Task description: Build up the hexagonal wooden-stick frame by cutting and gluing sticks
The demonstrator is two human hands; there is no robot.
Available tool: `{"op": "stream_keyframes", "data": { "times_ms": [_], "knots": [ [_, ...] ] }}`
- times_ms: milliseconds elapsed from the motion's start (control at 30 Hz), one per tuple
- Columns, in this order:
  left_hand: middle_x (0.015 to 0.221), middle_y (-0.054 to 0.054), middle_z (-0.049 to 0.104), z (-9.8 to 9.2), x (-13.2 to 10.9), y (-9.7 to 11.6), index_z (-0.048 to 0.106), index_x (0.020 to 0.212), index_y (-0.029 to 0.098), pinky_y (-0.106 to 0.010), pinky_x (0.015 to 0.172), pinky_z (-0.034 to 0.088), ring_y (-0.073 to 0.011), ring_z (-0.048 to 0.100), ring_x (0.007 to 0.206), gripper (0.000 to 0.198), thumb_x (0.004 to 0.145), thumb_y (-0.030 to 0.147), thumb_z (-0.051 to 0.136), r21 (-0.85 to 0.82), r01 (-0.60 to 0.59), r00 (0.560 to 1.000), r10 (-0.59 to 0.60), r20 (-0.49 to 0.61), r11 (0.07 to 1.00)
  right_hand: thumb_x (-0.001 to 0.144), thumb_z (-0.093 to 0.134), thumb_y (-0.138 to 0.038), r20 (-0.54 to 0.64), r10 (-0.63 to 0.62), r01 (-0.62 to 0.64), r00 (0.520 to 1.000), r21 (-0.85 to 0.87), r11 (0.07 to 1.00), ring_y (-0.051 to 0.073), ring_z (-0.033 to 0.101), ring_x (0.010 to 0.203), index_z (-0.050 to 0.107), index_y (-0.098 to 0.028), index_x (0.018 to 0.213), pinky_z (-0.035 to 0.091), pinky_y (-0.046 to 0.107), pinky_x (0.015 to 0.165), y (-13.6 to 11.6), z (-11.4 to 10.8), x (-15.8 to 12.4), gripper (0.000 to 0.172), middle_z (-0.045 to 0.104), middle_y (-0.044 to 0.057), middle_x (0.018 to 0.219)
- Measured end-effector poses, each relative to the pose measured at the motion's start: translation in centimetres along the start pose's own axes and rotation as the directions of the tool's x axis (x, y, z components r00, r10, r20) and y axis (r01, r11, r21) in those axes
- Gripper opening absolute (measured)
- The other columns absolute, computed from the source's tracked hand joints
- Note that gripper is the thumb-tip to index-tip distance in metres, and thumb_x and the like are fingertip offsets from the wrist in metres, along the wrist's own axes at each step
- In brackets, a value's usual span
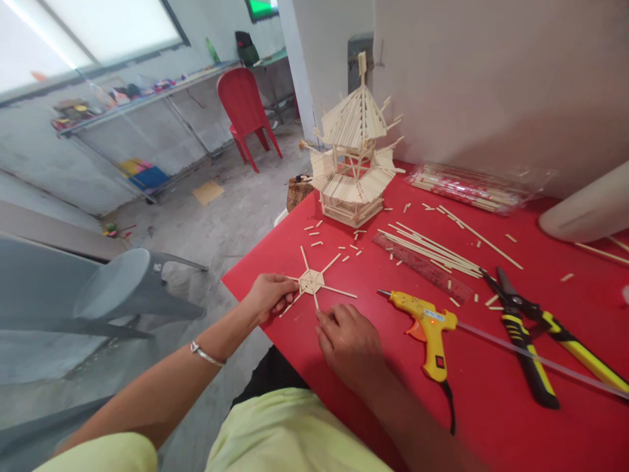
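A small web-like frame of thin wooden sticks (311,281), with a hexagonal middle and several spokes, is held low over the red table near its left edge. My left hand (271,296) pinches its left side between thumb and fingers. At the frame's near spoke, my right hand (348,341) has its fingers closed around the tip. To the right of that hand lies a yellow glue gun (426,328), its orange light lit and a long clear glue stick running out of its back.
A pagoda model of sticks (354,151) stands at the table's far corner. Loose sticks (432,248) lie by a ruler (422,265), with short offcuts around. Yellow-black cutters (533,321), a plastic packet of sticks (472,187) and a pale cylinder (590,203) sit right.
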State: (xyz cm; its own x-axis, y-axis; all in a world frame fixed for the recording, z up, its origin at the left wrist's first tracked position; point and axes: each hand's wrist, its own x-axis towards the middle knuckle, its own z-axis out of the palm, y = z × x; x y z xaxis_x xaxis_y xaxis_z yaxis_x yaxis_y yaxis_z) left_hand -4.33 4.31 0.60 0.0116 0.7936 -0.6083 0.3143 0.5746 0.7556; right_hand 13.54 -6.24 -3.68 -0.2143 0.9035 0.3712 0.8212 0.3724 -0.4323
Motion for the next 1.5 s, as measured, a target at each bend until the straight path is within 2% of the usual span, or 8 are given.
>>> {"op": "stream_keyframes", "data": {
  "times_ms": [333,633,933,1100,1267,1367,1500],
  "knots": [
    [0.042,0.003,0.054,-0.1,0.2,0.0,0.058,0.052,0.015,-0.02,0.028,0.02,-0.0037,0.032,0.026,0.027,0.067,0.033,0.071,0.003,-0.001,1.0,0.001,0.027,1.0,0.092,0.059,-0.024,0.013,0.009,-0.009,1.0,0.014,1.0,0.018,0.051,0.081,0.068,-0.021,0.11,0.034,0.032,0.069,-0.1,-0.1,-0.1,0.021,0.061,0.005,0.087],
    [0.043,0.003,0.055,0.1,0.1,-0.2,0.063,0.061,0.013,-0.019,0.028,0.02,-0.0038,0.032,0.026,0.022,0.065,0.033,0.07,-0.033,-0.026,1.0,0.025,-0.013,0.999,0.091,0.06,-0.023,0.005,0.0,0.0,1.0,0.007,1.0,0.018,0.051,0.08,0.069,-0.02,0.108,0.033,0.032,0.068,0.0,-0.1,0.0,0.02,0.061,0.005,0.085],
    [0.043,0.002,0.055,0.4,-0.3,-0.3,0.06,0.056,0.014,-0.019,0.027,0.025,-0.0041,0.031,0.026,0.023,0.064,0.033,0.07,-0.055,-0.053,0.998,0.051,-0.037,0.997,0.091,0.06,-0.023,-0.009,0.002,-0.002,1.0,0.009,1.0,0.018,0.05,0.079,0.069,-0.021,0.109,0.032,0.032,0.068,-0.1,-0.1,0.0,0.02,0.061,0.005,0.085],
    [0.041,0.003,0.053,0.4,-0.2,-0.4,0.057,0.051,0.015,-0.019,0.027,0.026,-0.004,0.031,0.026,0.027,0.066,0.034,0.071,-0.058,-0.068,0.998,0.068,-0.013,0.996,0.091,0.059,-0.023,-0.001,0.004,-0.004,1.0,0.012,1.0,0.018,0.05,0.079,0.069,-0.021,0.108,0.032,0.033,0.068,0.0,-0.1,0.0,0.019,0.061,0.005,0.085],
    [0.042,0.004,0.054,0.2,0.0,-0.7,0.058,0.055,0.015,-0.019,0.028,0.029,-0.0039,0.032,0.026,0.03,0.066,0.038,0.073,-0.077,-0.066,0.998,0.066,-0.003,0.995,0.091,0.06,-0.025,0.003,0.0,0.0,1.0,0.003,1.0,0.018,0.05,0.079,0.069,-0.021,0.107,0.032,0.033,0.068,0.0,0.0,0.0,0.019,0.061,0.005,0.085],
    [0.045,0.004,0.056,-0.3,-0.2,-1.1,0.062,0.065,0.014,-0.019,0.029,0.032,-0.0047,0.036,0.028,0.027,0.065,0.038,0.075,-0.083,-0.08,0.996,0.082,0.022,0.993,0.092,0.059,-0.024,-0.006,-0.011,0.012,1.0,0.009,1.0,0.018,0.05,0.079,0.069,-0.02,0.107,0.033,0.033,0.068,0.1,0.1,0.0,0.019,0.062,0.005,0.086],
    [0.041,0.006,0.053,-0.8,-0.8,-1.8,0.066,0.079,0.014,-0.017,0.031,0.031,-0.0063,0.04,0.03,0.025,0.067,0.035,0.075,0.053,-0.166,0.985,0.163,0.055,0.985,0.092,0.059,-0.024,-0.008,-0.028,0.028,1.0,0.0,1.0,0.018,0.051,0.079,0.069,-0.02,0.109,0.033,0.032,0.068,0.1,0.1,-0.1,0.021,0.062,0.005,0.087]
  ]
}}
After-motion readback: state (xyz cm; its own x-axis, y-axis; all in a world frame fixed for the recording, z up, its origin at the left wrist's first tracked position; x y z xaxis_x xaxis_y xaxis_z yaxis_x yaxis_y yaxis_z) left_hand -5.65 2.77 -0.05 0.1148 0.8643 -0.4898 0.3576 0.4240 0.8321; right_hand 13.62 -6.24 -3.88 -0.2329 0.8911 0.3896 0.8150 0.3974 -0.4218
